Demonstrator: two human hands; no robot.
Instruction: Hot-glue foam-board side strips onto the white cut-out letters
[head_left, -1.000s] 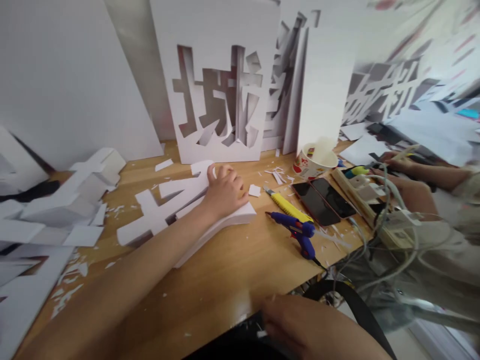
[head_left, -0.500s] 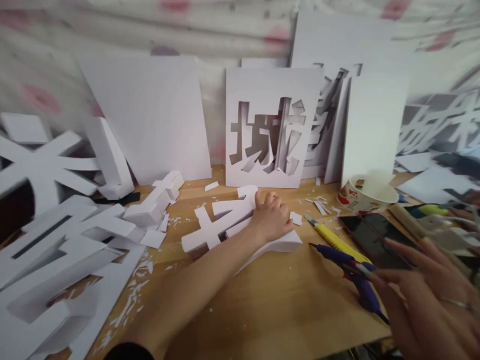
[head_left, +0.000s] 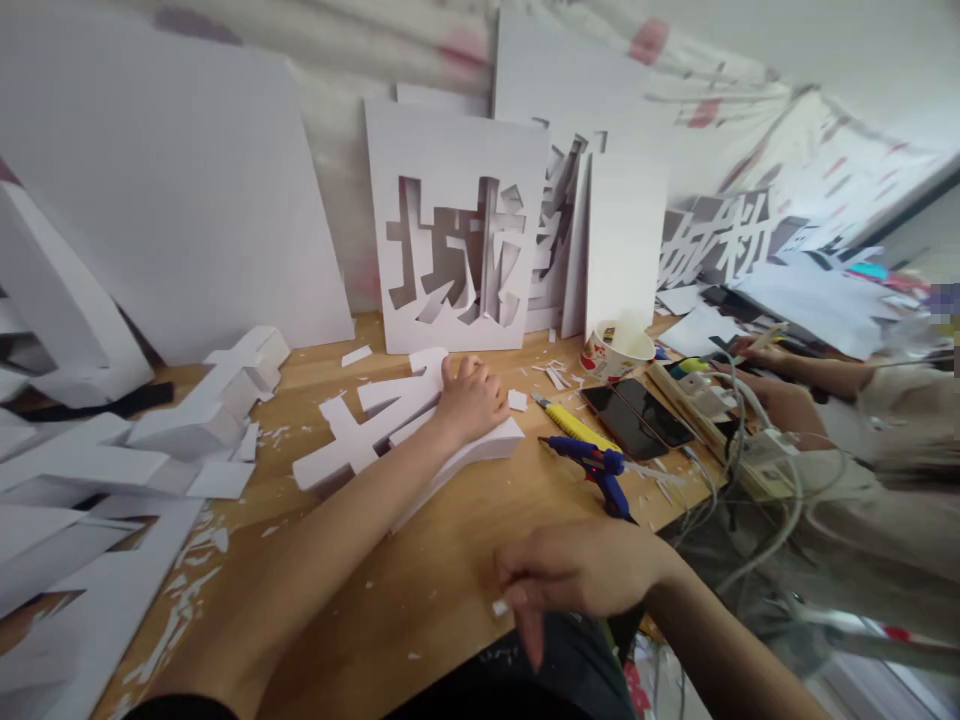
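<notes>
Left hand pressed flat, fingers together, on top of the white foam character lying in the middle of the wooden bench — not gripping it, just holding it down. Right hand low at the near bench edge, fingers loosely curled with a tiny white scrap at the fingertips; can't tell whether actually pinched or just touching.

Just right of the foam character: a small white offcut, then a yellow utility knife, then a blue glue gun lying on its side. Two dark phones side by side past that, and a paper cup near the back. Tangle of grey cables and a power strip off at the right edge.

Standing at the back — a white foam board with a cut-out character, more boards leaning beside it. Bigger foam letter pieces piled on the left, white scraps scattered all over the wood.

Another person's hands far right, holding something thin, well apart from the foam character
</notes>
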